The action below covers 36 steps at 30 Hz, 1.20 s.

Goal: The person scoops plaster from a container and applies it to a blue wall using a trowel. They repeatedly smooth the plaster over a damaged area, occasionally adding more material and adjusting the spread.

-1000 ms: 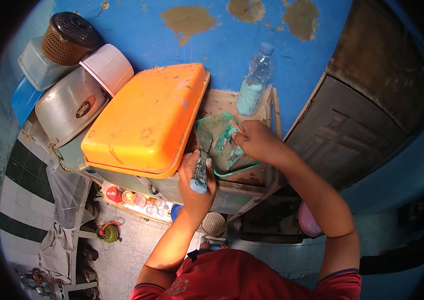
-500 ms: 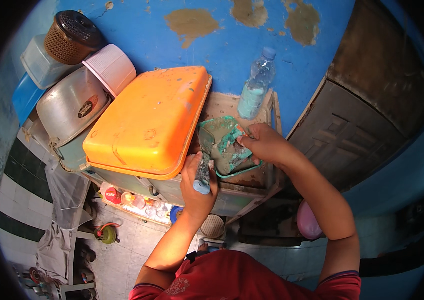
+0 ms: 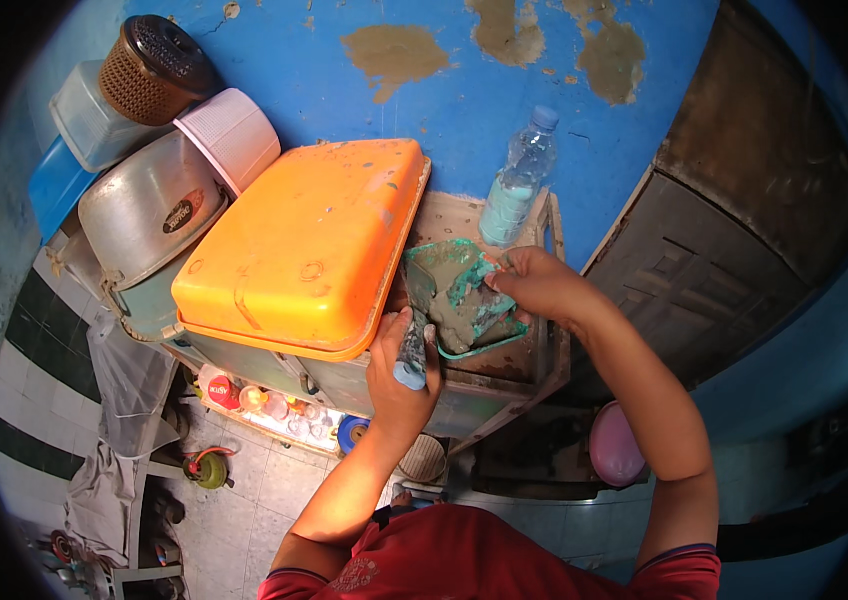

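Observation:
My left hand [image 3: 402, 375] is closed round the blue-ended, mortar-caked handle of a trowel [image 3: 411, 352]. Its blade reaches into a shallow green tray [image 3: 479, 351], where it is hard to tell from the wet grey mortar [image 3: 449, 300]. At the tray's right side my right hand [image 3: 541, 285] pinches a teal piece smeared with mortar [image 3: 471, 280]; whether this piece is part of the tray or separate I cannot tell. Behind the tray stands a clear plastic bottle [image 3: 512, 195] with cloudy pale liquid and a blue cap.
An upturned orange basin [image 3: 304, 250] lies left of the tray on the cabinet top [image 3: 444, 210]. Farther left are a metal pot [image 3: 149, 210], a pink tub [image 3: 232, 140] and a brown basket [image 3: 159, 75]. The blue wall [image 3: 294, 50] behind has bare patches. A pink balloon-like object [image 3: 616, 445] is lower right.
The trowel blade, visible above the mortar before, now merges with the mortar in the tray. Both hands keep their hold. The whole view has shifted slightly.

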Motion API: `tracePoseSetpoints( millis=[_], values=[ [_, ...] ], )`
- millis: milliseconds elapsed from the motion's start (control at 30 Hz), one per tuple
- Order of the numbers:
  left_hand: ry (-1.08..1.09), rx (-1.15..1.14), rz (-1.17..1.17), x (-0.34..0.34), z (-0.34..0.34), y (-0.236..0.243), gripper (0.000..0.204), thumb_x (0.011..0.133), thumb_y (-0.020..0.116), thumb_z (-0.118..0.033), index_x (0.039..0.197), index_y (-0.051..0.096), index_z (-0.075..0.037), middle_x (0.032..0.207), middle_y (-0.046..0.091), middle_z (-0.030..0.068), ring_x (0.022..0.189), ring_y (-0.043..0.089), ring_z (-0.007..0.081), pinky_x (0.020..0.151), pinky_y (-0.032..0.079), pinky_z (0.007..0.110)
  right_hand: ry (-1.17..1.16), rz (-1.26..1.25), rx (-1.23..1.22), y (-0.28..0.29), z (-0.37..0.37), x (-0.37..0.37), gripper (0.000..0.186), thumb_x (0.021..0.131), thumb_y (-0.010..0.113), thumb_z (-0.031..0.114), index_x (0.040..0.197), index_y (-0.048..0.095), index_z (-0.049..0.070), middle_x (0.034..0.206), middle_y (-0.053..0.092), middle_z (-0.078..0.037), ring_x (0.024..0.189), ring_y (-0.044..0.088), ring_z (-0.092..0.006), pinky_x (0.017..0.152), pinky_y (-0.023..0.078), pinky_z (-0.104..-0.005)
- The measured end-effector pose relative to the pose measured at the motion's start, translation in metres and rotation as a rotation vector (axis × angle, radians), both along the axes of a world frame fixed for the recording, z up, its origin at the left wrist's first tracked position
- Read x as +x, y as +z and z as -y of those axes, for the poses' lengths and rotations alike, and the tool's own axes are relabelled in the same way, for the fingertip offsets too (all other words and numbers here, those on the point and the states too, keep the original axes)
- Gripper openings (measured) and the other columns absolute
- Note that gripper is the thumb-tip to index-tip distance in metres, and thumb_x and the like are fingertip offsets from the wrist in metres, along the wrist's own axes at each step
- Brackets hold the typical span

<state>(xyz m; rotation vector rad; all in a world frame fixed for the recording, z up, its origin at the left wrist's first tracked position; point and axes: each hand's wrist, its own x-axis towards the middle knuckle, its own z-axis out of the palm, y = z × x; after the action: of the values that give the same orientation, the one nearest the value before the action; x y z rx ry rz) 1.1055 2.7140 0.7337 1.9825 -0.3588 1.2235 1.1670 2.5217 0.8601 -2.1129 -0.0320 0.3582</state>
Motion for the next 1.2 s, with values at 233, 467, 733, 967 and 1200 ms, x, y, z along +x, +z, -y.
tracePoseSetpoints(
  millis=[233, 467, 733, 967, 1200],
  values=[
    [0.006, 0.029, 0.026, 0.001, -0.001, 0.002, 0.041, 0.086, 0.074, -0.007, 0.122, 0.058, 0.006, 0.111, 0.062, 0.0245, 0.102, 0.062, 0.0416, 0.085, 0.052, 0.043, -0.007, 0.032, -0.017, 0.003, 0.002, -0.002, 0.017, 0.099, 0.061, 0.018, 0.095, 0.064, 0.002, 0.072, 0.062, 0.0, 0.045, 0.049, -0.0084, 0.044, 0.041, -0.0259],
    [-0.01, -0.03, 0.016, 0.0, 0.0, 0.004, 0.042, 0.085, 0.074, -0.008, 0.122, 0.058, 0.005, 0.111, 0.062, 0.0251, 0.102, 0.063, 0.0418, 0.086, 0.052, 0.044, -0.02, 0.009, 0.183, 0.008, 0.022, 0.003, 0.014, 0.097, 0.062, 0.014, 0.1, 0.064, 0.0, 0.077, 0.065, -0.004, 0.045, 0.05, -0.0094, 0.043, 0.043, -0.0261],
    [-0.036, -0.084, -0.028, -0.001, 0.001, 0.004, 0.042, 0.085, 0.075, -0.01, 0.121, 0.06, 0.003, 0.111, 0.062, 0.0266, 0.104, 0.063, 0.043, 0.086, 0.053, 0.044, -0.114, -0.067, 0.333, 0.026, 0.034, -0.006, 0.019, 0.095, 0.064, 0.012, 0.108, 0.061, -0.001, 0.084, 0.068, -0.009, 0.05, 0.058, -0.011, 0.037, 0.038, -0.0234],
    [-0.083, -0.103, -0.046, 0.0, -0.002, 0.005, 0.043, 0.085, 0.076, -0.012, 0.122, 0.058, 0.003, 0.108, 0.064, 0.0246, 0.098, 0.064, 0.0411, 0.083, 0.053, 0.044, -0.26, -0.081, 0.525, 0.023, 0.038, -0.019, 0.02, 0.093, 0.065, 0.012, 0.107, 0.059, -0.001, 0.077, 0.066, -0.009, 0.057, 0.062, -0.0113, 0.037, 0.037, -0.0211],
    [-0.108, -0.117, -0.097, -0.007, -0.005, 0.017, 0.042, 0.086, 0.075, -0.013, 0.12, 0.058, 0.003, 0.107, 0.064, 0.0228, 0.098, 0.064, 0.0405, 0.082, 0.054, 0.044, -0.262, 0.008, 0.651, 0.017, 0.037, -0.024, 0.018, 0.093, 0.064, 0.01, 0.108, 0.06, 0.001, 0.085, 0.067, -0.008, 0.063, 0.064, -0.0132, 0.042, 0.04, -0.0218]
  ],
)
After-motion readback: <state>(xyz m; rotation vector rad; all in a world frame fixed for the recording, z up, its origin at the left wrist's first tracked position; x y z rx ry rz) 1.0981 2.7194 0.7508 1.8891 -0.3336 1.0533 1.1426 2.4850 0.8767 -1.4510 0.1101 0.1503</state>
